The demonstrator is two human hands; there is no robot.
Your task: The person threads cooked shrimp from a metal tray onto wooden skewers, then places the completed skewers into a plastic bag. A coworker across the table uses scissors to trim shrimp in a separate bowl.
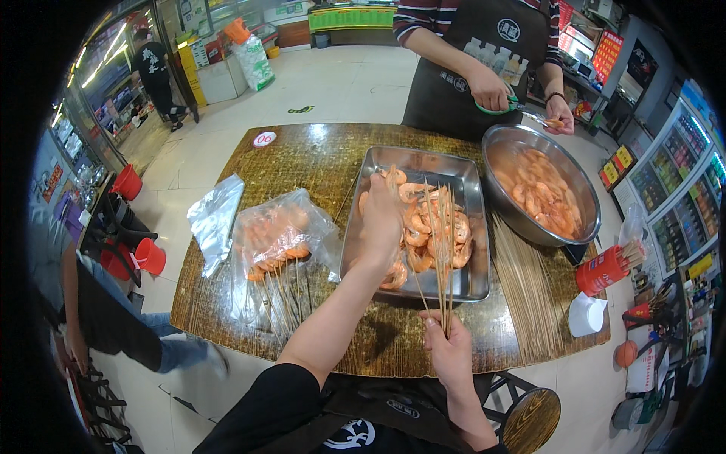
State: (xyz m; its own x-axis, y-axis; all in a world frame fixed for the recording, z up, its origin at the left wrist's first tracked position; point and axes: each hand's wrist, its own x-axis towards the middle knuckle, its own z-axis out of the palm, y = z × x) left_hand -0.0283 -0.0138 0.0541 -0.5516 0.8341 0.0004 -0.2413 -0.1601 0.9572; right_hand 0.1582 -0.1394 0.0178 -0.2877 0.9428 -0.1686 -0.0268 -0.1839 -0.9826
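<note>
My left hand (381, 218) reaches over a rectangular metal tray (484, 272) of orange shrimp (420, 227). Its fingertips are at a shrimp near the far left of the tray; whether they grip it is hidden. Below the tray's near edge, my right hand (451, 343) holds several thin wooden skewers (442, 272), their tips pointing away over the shrimp. Left of the tray lies a clear plastic bag (272, 227) over skewered shrimp, the sticks towards me. More bare skewers (524, 295) lie in a bundle right of the tray.
A co-worker's hands (493, 93) hold green-handled scissors (513, 105) and a shrimp above a steel bowl (595, 221) of shrimp in liquid. Flat plastic bags (215, 221) lie at the left. A red skewer holder (601, 272) and white cup (587, 315) stand right. A stool (532, 420) is below; a person passes left.
</note>
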